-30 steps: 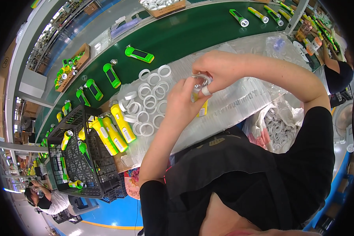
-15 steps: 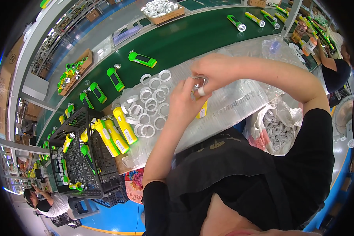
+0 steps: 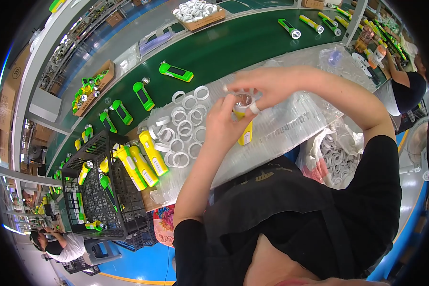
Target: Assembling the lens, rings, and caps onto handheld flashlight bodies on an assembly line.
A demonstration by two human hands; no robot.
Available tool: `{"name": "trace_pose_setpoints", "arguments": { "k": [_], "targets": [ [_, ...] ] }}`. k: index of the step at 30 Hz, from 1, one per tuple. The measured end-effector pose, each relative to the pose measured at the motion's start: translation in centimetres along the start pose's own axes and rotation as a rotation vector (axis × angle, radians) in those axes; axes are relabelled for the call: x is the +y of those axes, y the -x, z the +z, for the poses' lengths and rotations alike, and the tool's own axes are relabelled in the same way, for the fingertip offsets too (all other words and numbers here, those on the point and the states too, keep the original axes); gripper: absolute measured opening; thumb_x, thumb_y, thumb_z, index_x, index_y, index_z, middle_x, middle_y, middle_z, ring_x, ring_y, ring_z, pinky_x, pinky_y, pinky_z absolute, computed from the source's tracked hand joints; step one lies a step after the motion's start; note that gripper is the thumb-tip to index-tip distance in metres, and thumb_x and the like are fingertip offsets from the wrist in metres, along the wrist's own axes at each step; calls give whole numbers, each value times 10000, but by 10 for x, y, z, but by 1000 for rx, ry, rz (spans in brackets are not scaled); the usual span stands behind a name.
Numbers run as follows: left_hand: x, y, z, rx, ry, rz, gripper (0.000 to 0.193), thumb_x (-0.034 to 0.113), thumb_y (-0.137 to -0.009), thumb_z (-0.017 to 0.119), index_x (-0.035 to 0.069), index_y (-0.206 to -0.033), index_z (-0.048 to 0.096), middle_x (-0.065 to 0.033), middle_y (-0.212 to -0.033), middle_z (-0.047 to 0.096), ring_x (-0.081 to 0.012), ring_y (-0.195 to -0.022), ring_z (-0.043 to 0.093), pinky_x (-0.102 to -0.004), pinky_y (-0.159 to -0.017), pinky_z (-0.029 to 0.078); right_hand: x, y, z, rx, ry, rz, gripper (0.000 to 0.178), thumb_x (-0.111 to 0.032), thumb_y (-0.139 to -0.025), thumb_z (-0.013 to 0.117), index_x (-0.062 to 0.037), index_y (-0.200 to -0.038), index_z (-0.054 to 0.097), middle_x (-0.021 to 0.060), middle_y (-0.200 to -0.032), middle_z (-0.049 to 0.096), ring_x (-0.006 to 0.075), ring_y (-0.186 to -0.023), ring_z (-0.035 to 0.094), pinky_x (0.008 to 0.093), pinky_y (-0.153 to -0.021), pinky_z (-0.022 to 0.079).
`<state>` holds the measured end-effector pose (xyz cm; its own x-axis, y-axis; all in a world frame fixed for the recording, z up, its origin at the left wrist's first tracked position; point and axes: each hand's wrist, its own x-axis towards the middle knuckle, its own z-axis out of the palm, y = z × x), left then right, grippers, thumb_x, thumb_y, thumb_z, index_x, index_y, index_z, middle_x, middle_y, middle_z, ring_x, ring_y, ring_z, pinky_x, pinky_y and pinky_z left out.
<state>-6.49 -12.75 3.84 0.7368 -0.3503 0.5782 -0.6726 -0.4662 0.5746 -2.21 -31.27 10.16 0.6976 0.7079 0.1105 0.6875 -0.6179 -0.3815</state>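
My left hand (image 3: 222, 120) is wrapped round a yellow flashlight (image 3: 246, 135), whose shiny reflector end (image 3: 243, 99) faces up between my hands. Over that end my right hand (image 3: 268, 87) has its fingers spread; the thumb lies close beside the rim, and I cannot tell if it touches. White covers show on some of its fingertips. Left of my hands, several white rings (image 3: 180, 159) lie loose on the plastic-covered table (image 3: 286, 125). Beyond the rings, yellow flashlights (image 3: 152, 151) lie side by side.
A black crate (image 3: 123, 232) with flashlights stands at the left. Green flashlights (image 3: 176, 72) lie on the green conveyor belt (image 3: 224, 57) at the back. A bag of rings (image 3: 336, 159) hangs near my right elbow. Boxes of parts (image 3: 202, 21) stand beyond the belt. Other people sit at both sides.
My right hand's fingers have opened and spread from the flashlight's head, so the reflector shows more. My left hand stays round the flashlight.
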Motion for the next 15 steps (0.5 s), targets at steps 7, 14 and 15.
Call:
{"name": "trace_pose_setpoints", "arguments": {
  "k": [7, 14, 15],
  "targets": [
    [-10, 2, -5, -31, 164, 58, 669, 123, -654, 861, 65, -1220, 507, -125, -1012, 655, -252, -903, 653, -352, -787, 516, -12, 17, 7, 221, -37, 91, 498, -462, -718, 774, -43, -821, 526, 132, -654, 579, 308, -589, 588, 402, -526, 442],
    [8, 10, -58, -894, 846, -505, 1056, 295, -718, 837, 75, -1519, 185, -201, -1315, 548, -266, -1256, 509, -417, -1018, 410, -45, 45, -31, 305, -324, -188, 380, -376, -826, 677, -72, -1032, 579, 79, -715, 579, 254, -572, 592, 323, -500, 452],
    [10, 13, -58, -817, 693, -337, 1015, 299, -730, 825, 59, -1503, 214, -181, -1249, 592, -274, -1176, 565, -409, -972, 442, -44, 40, -33, 296, -234, -286, 363, -380, -844, 650, -89, -1051, 584, 74, -731, 587, 257, -574, 595, 324, -501, 458]
  ]
}}
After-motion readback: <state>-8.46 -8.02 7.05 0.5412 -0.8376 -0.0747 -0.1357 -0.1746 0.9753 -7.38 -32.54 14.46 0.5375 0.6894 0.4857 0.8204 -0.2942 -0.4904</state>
